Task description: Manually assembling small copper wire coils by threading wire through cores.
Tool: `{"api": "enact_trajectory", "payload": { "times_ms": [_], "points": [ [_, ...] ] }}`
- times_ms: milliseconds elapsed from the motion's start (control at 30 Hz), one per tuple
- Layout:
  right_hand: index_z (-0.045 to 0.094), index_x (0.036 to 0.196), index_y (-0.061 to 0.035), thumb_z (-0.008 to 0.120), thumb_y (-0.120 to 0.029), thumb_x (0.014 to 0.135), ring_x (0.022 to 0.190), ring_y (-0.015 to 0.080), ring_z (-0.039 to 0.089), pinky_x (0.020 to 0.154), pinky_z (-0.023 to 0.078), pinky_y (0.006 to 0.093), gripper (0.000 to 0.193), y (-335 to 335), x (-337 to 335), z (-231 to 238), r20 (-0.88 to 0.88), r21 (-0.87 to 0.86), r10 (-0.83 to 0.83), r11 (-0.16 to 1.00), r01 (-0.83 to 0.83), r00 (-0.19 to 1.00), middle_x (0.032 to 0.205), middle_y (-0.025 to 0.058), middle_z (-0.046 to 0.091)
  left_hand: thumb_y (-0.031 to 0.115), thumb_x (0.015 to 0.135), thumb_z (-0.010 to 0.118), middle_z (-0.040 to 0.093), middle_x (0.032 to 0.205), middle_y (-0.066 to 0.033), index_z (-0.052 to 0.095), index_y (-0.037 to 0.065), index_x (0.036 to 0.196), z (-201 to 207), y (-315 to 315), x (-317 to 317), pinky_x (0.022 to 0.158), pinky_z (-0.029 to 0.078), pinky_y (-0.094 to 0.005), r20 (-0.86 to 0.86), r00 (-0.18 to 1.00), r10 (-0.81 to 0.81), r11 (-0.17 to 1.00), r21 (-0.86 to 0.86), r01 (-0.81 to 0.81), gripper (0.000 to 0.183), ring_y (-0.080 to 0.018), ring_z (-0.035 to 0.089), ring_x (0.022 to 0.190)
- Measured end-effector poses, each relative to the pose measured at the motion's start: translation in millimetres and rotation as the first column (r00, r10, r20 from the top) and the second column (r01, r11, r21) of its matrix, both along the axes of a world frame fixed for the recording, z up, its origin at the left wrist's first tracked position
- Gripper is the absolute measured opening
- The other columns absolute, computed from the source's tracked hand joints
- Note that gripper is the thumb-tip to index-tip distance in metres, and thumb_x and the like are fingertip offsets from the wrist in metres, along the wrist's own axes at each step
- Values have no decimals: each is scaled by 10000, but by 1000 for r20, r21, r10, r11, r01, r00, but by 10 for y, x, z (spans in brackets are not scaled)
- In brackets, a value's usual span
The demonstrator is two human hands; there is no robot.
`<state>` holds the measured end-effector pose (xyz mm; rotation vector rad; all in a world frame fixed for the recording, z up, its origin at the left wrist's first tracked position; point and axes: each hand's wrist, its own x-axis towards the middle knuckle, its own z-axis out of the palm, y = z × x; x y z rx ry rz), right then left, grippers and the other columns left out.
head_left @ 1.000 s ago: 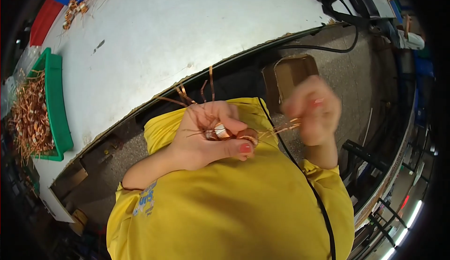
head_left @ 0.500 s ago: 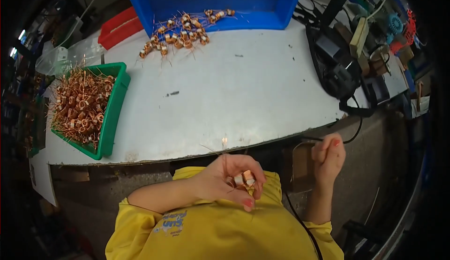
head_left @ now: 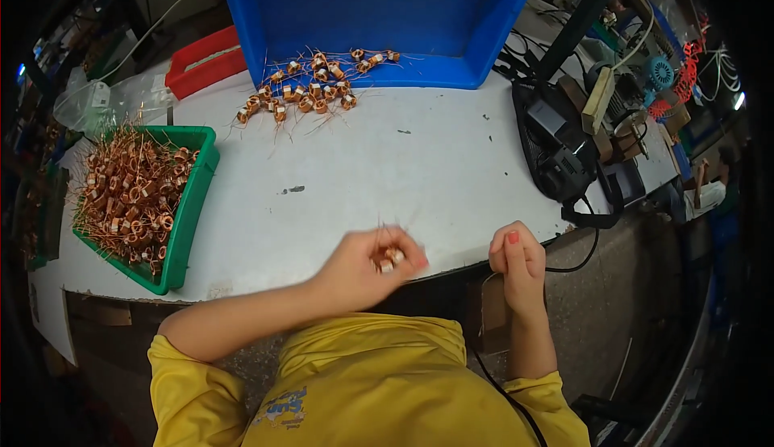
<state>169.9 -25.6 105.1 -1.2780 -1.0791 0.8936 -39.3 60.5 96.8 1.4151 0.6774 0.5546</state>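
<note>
White table [head_left: 363, 165] holds nothing under the left hand [head_left: 367, 261], whose grip pinches a small copper coil [head_left: 390, 257] that could slip down; right hand [head_left: 518, 260] is a closed fist.

Coil tray [head_left: 192, 213] left, bin [head_left: 379, 12] behind, loose coils [head_left: 310, 92] btwn.

The left hand [head_left: 367, 261] is blurred and covers most of the small copper coil [head_left: 391, 258]. The blue bin [head_left: 379, 12] is cut off by the upper edge.
</note>
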Motion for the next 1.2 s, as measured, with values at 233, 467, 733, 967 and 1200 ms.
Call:
{"api": "enact_trajectory", "payload": {
  "times_ms": [233,467,733,967,1200],
  "points": [
    [515,752,-47,379,-170,932,508,51,281,478,238,177,256,366,-155,211,154,-4,129,991,-130,980,547,-44,342,65,781,623,590,815,-37,564,41,759,-257,453,-28,547,385,-189,-8,999,-45,855,518,43,68,-73,445,601],
    [561,747,-49,438,-195,898,533,69,331,497,275,203,243,1394,-334,422,479,39,210,965,-259,852,570,-23,393,73,828,573,592,957,-74,561,34,731,-432,575,-47,537,385,-186,32,995,-97,699,714,45,106,-90,492,617],
    [603,805,-10,481,-237,871,549,124,446,549,377,235,266,2562,-622,603,736,-2,46,998,-66,676,590,43,512,206,867,552,569,750,-60,527,62,698,223,406,-397,475,400,-211,165,866,473,760,-573,-306,224,-135,520,615],
    [621,818,-48,541,-73,742,785,289,577,710,487,348,113,3626,-709,412,973,156,-141,985,-73,185,839,128,589,268,869,551,561,676,-80,478,79,588,-3,414,-695,395,409,-220,312,894,322,618,-785,51,346,-182,595,673],
    [607,877,-69,549,-31,725,761,313,624,669,495,411,167,3898,-670,294,996,-74,74,997,-4,44,841,143,637,213,903,499,561,721,-130,488,54,621,513,262,-285,365,348,-208,58,837,544,484,-837,-256,324,-199,558,608]
  ]
}}
